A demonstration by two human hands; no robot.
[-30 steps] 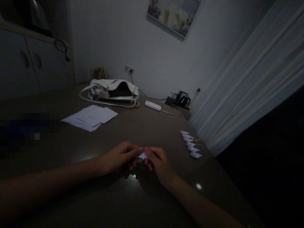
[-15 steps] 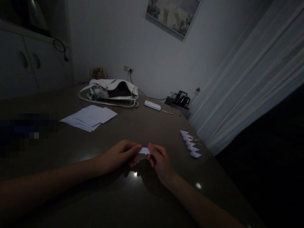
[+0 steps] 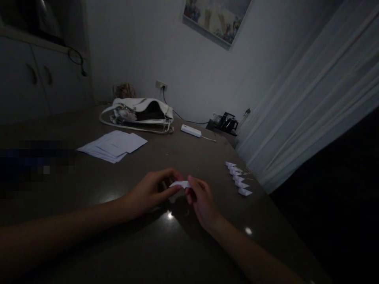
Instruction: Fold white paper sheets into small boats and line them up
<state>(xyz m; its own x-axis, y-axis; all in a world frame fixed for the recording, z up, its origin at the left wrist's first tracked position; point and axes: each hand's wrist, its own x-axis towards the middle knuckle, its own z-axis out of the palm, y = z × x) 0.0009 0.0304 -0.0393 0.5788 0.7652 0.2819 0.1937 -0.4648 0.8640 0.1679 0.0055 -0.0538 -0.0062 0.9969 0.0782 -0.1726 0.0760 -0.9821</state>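
Pinching folded paper (image 3: 179, 184), right hand (image 3: 204, 203) hiding one end, creases indistinct.

Matt folded paper (image 3: 184, 184), smooth glossy tabletop (image 3: 177, 157)

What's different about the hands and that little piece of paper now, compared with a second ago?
The left hand has opened its pinch, thumb and fingers now spread around the paper's left end. The right hand has shifted slightly right and away from the person, and the folded paper with it. Unchanged: the paper stack, bag.
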